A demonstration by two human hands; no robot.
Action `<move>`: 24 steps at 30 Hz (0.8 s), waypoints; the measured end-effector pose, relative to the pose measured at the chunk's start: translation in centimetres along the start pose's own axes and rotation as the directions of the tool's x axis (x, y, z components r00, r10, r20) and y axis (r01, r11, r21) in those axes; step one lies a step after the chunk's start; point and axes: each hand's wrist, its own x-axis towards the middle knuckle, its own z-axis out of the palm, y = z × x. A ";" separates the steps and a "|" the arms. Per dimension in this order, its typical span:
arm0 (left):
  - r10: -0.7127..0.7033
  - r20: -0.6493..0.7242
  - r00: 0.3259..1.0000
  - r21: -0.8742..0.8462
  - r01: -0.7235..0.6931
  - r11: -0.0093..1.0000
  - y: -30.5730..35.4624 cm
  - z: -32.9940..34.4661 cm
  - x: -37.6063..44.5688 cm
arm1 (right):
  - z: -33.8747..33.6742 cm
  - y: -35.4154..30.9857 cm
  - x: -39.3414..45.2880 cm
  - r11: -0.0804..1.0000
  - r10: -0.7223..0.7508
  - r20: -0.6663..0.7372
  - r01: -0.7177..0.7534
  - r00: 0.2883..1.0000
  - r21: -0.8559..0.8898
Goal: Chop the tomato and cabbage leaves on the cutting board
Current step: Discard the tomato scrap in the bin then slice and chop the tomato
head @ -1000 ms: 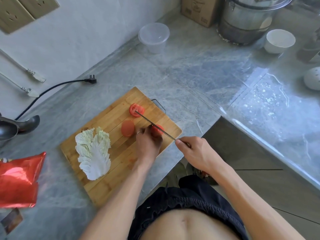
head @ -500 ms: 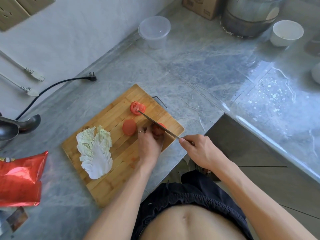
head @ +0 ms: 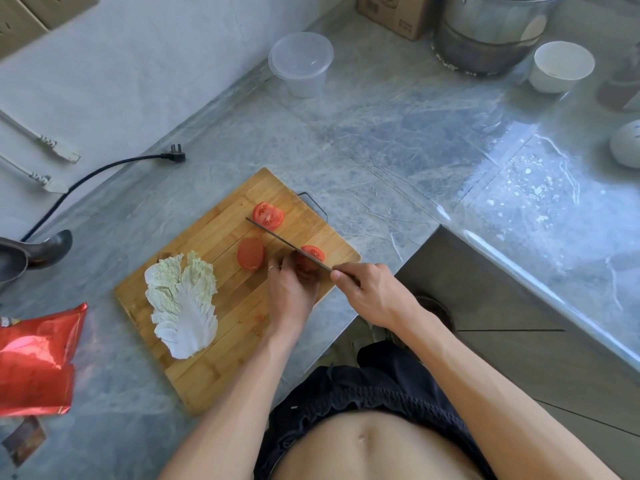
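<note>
Lowered knife point(head: 287, 244) splits tomato point(head: 306, 266) between both hands.

No text can be read anywhere. The cardboard box point(head: 391, 13) at the desk's far edge bears a small printed mark, too blurred to make out; the red packet point(head: 34, 362) at the left edge likewise.

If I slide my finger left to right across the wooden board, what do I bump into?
Pale green-white cabbage leaves → round red skin-up tomato piece → left hand steadying a tomato piece → right hand gripping the thin-bladed knife.
</note>
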 end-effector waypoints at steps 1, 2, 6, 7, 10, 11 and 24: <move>-0.014 0.002 1.000 -0.008 0.014 1.000 0.0 0.0 -0.1 | 0.0 -0.2 0.1 1.000 0.004 -0.002 -0.004 1.000 0.002; -0.030 0.006 1.000 -0.016 0.030 0.999 -0.1 -0.1 -0.2 | -0.1 -0.4 0.3 1.000 0.009 -0.003 -0.009 1.000 0.005; -0.082 0.007 0.997 -0.015 0.082 0.997 0.3 -0.5 -0.4 | -0.7 -0.9 0.7 0.999 0.047 0.032 -0.047 0.998 -0.015; -0.103 0.004 0.995 -0.026 0.103 0.994 0.5 -0.7 -0.4 | -0.8 -0.8 0.6 0.999 0.052 0.031 -0.052 0.998 -0.004; -0.136 -0.005 0.991 -0.060 0.135 0.989 1.0 -1.0 -0.5 | -1.4 -0.6 -0.4 0.998 0.047 0.016 -0.047 0.999 0.045; -0.123 -0.011 0.992 -0.064 0.122 0.991 1.0 -1.0 -0.6 | -1.5 -0.6 -0.8 0.997 0.041 0.011 -0.041 0.999 0.057; -0.073 -0.038 0.997 -0.003 0.073 0.997 0.7 -0.6 -0.2 | -0.8 -0.7 -2.4 0.998 -0.008 -0.001 0.008 1.000 0.063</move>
